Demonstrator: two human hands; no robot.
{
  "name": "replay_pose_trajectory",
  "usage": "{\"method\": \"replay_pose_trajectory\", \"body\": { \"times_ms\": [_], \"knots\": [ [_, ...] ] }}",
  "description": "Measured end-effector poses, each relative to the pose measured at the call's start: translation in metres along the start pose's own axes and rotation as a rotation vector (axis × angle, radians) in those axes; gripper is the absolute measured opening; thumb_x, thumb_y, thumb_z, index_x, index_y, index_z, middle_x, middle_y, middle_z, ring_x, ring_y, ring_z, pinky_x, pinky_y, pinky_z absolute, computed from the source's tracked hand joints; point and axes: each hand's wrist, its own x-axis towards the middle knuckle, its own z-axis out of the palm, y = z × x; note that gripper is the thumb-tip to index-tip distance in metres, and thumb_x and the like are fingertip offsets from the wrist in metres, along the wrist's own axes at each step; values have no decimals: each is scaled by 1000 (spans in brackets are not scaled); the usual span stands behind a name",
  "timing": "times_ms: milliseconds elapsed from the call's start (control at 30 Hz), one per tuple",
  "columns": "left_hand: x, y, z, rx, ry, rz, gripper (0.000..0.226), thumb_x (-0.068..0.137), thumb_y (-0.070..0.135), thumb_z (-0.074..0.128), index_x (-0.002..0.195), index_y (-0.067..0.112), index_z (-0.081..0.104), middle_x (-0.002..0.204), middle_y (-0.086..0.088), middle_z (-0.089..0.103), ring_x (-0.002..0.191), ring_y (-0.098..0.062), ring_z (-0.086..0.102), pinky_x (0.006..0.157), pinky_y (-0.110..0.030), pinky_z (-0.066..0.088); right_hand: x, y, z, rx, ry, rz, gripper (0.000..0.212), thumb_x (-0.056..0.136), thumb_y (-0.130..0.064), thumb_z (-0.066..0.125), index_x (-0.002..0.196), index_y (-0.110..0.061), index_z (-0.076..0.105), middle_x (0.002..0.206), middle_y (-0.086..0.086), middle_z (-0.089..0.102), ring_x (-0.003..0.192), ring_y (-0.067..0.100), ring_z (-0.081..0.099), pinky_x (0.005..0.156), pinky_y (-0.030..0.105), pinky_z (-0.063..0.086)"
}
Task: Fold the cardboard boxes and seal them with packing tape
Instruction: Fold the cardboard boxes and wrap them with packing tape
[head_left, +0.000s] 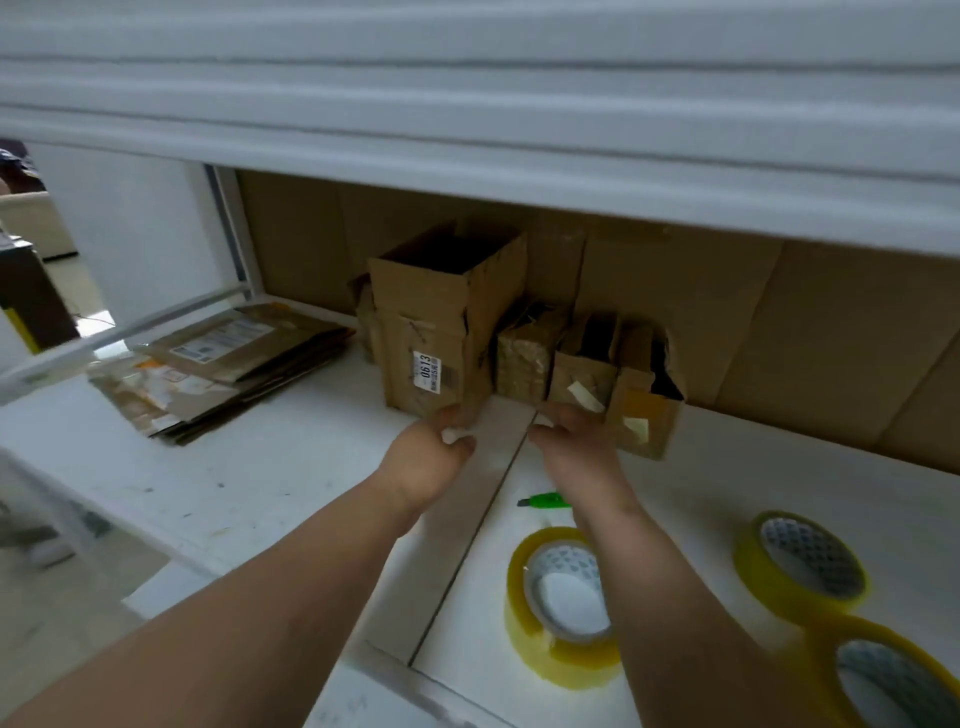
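Erected boxes (447, 317) ranked against backboard, tops unsealed. Flat stack (228, 369) left of them, unfolded. Tape roll (563, 603) nearer, unused. Left hand (434, 457) and right hand (571, 441) loosely curled, apparently empty.

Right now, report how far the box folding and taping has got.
Done: several brown cardboard boxes stand formed at the back, tops open, unsealed. In hand: the left hand and right hand reach toward them, holding nothing clearly visible. Left: a stack of flat cardboard sheets to fold; yellow packing tape rolls lie untouched.
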Motion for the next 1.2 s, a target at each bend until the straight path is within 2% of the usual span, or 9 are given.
{"method": "replay_pose_trajectory", "body": {
  "times_ms": [33,133,200,267,400,600,833,1033,1200],
  "knots": [
    [-1,-8,-14,13,17,-10,51,99,31,55,148,26,42,149,-2,47,134,-23,45,97,-24,39,-3,-8,14,-51,-23,-35,40,95,-19,56,135,-20,58,133,5,57,95,15,57,58,8,39],
    [-4,-37,-61,75,56,-41,56,99,33,56,151,24,38,152,-1,43,134,-23,46,105,-29,40,-15,-29,62,-162,-78,-105,35,93,-17,56,128,-14,62,134,8,59,115,26,58,81,23,43],
    [-6,-59,-96,127,75,-49,56,99,34,55,151,27,37,153,-1,42,130,-22,50,105,-29,40,-24,-40,98,-133,-101,-79,38,93,-20,57,131,-18,60,137,6,57,115,22,58,90,25,44],
    [-8,-83,-133,189,88,-57,55,99,35,54,151,29,37,153,1,41,128,-22,51,106,-31,41,-34,-52,137,-99,-123,-55,39,95,-24,58,134,-23,58,138,3,55,111,17,56,88,23,41],
    [-9,-132,-206,387,119,-67,56,98,39,52,151,29,36,154,1,40,133,-24,46,108,-36,39,-48,-75,215,-107,-173,-67,36,96,-25,58,132,-24,59,142,0,49,128,16,49,106,32,42],
    [4,-179,-281,736,115,-53,56,97,43,44,151,33,33,153,1,39,139,-28,37,111,-46,31,-51,-97,291,-280,-212,-128,40,97,-26,55,137,-24,55,147,-3,43,130,17,46,101,21,34],
    [53,-199,-309,909,131,84,57,95,42,48,149,32,34,157,2,34,146,-26,26,118,-47,18,-4,-107,341,-561,-160,-219,55,97,-36,51,150,-28,38,161,-4,26,147,18,18,118,36,23],
    [113,-202,-311,993,107,148,59,90,35,51,147,33,35,158,-1,30,146,-27,22,121,-51,13,50,-103,367,-657,-149,-211,66,95,-47,50,154,-34,24,165,-5,11,149,24,10,118,46,23],
    [156,-210,-305,1041,85,245,68,94,38,47,155,38,17,165,-1,15,151,-28,13,121,-51,3,77,-105,375,-687,-153,-268,69,90,-51,58,152,-36,30,162,-6,20,146,25,18,116,46,21]
  ]
}}
